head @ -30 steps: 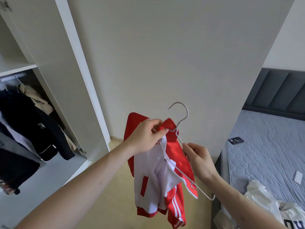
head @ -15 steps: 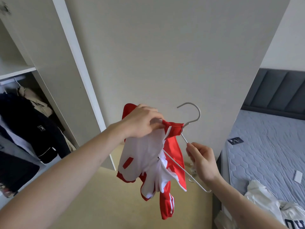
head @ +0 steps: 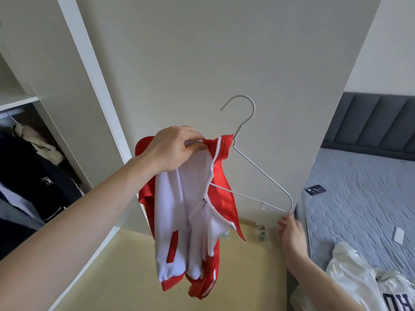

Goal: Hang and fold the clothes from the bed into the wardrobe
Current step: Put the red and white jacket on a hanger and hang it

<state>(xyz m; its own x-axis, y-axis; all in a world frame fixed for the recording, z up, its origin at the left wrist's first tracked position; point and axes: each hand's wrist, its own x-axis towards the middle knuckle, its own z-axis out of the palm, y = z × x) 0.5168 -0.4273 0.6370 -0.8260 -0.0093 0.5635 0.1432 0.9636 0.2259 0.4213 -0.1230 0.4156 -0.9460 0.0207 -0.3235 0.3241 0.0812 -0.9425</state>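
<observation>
Left hand (head: 173, 149) is pinching the collar of a small red-and-white zip-up track jacket (head: 190, 212) together w/ one shoulder of a thin white wire hanger (head: 258, 173), fingers closed tight on both. Jacket is hanging mid-air in front of the pale open wardrobe door (head: 202, 52), well clear of the grey quilted bed (head: 359, 194). It's looking light & floppy, fabric sagging, zip half open, one side only on the hanger. Right hand (head: 292, 230) is blurred just under the hanger's free end, fingers loosely spread, touching or just off the wire, can't tell; holding nothing firmly. Wire is stiff but slick, so the jacket is probably prone to sliding off. Best hold, imo: collar at the hook neck, then the loose shoulder seam.
</observation>
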